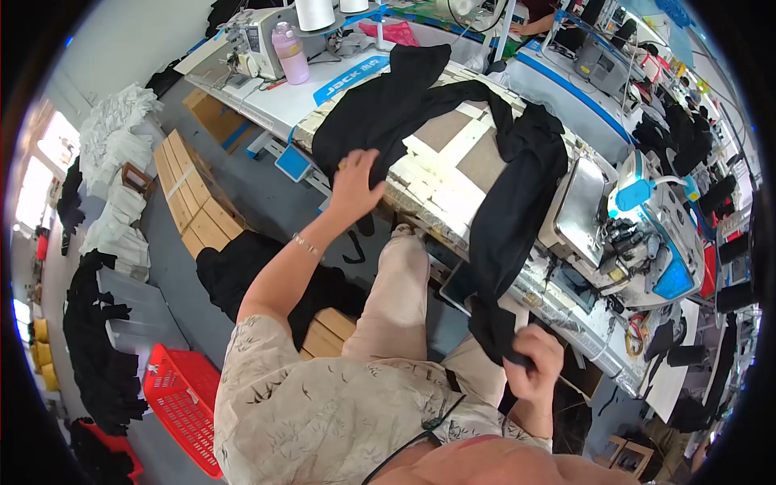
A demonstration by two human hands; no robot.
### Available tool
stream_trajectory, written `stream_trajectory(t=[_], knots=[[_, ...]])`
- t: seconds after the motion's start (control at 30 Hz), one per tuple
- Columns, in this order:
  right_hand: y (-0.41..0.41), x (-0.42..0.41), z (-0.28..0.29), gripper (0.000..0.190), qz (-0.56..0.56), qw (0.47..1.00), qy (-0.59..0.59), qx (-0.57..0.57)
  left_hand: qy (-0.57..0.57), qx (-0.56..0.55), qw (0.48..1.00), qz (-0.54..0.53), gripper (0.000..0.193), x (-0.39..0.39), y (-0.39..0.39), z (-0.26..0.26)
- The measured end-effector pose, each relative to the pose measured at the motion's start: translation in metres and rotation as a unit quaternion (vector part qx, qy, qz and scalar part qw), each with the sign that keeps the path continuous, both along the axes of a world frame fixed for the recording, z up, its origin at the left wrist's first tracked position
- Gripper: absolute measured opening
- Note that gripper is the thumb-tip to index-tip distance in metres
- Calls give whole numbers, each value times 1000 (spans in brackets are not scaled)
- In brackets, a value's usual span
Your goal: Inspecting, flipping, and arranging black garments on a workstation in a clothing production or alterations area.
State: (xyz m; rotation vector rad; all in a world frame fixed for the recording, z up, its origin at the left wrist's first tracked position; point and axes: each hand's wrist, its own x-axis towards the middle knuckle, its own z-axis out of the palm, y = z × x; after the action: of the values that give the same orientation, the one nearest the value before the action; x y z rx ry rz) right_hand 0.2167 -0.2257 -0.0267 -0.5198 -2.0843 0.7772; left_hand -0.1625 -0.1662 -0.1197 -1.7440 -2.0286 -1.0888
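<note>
Across the worktable in front of me lies a black fabric garment, spread in a loose arc. One long strip of it hangs over the table's near edge towards my lap. My right hand grips the low end of that strip. At the left end of the cloth, my left hand rests at its near edge with fingers apart; they hold nothing that I can see. Right of the hanging strip stands an industrial sewing machine with its lamp lit.
A lilac bottle and a second sewing machine stand on the far-left table. Black cloth lies over the wooden bench to my left. Beside me is a red plastic basket. Another person's arm shows at the back.
</note>
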Motion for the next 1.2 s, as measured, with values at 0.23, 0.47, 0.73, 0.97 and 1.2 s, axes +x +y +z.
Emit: stream_trajectory(t=[0.23, 0.47, 0.73, 0.97, 1.2], knots=[[36, -6, -15, 18, -87, 985, -140, -45, -125, -42, 991, -21, 18, -81, 34, -19], [54, -29, -25, 23, -24, 984, -175, 21, 60, 0, 998, -25, 28, -59, 34, -3], [45, -13, -25, 26, -43, 981, -185, 36, 164, -78, 983, -15, 23, -23, 57, 7], [28, 1, -1, 26, -88, 983, -158, -5, 100, 26, 990, -97, 15, -46, 79, 2], [18, 30, 5, 25, -94, 986, -139, 1, -527, -88, 795, -287, 18, 4, 64, 89]])
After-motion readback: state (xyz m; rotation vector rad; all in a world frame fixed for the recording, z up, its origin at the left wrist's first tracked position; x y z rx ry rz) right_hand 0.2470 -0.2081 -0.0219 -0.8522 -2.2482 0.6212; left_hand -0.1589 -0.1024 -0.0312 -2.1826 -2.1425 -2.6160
